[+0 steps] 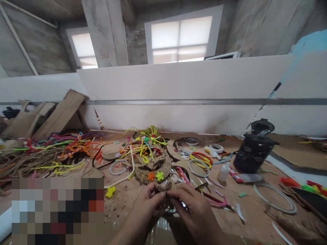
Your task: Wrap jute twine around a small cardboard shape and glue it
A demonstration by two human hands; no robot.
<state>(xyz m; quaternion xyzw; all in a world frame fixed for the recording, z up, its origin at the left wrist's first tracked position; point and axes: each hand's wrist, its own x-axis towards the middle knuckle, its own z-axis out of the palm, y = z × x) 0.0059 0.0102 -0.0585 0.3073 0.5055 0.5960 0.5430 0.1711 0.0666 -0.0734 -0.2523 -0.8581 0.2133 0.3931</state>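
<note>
My left hand [147,201] and my right hand [192,203] meet at the near edge of the table, fingers curled and pinched together on the near edge of a jute-wrapped ring [153,170]. The ring carries small orange and green flowers, and bent pipe cleaners [146,143] in yellow, green and pink rise behind it. Exactly what the fingertips pinch is hidden between them.
A heap of coloured pipe cleaners and jute twine [48,153] lies at left, with cardboard sheets [51,115] leaning behind. Right of the ring lie white rings [198,167], a small glue bottle [223,172], a black pot [252,151] and a larger white ring [274,197].
</note>
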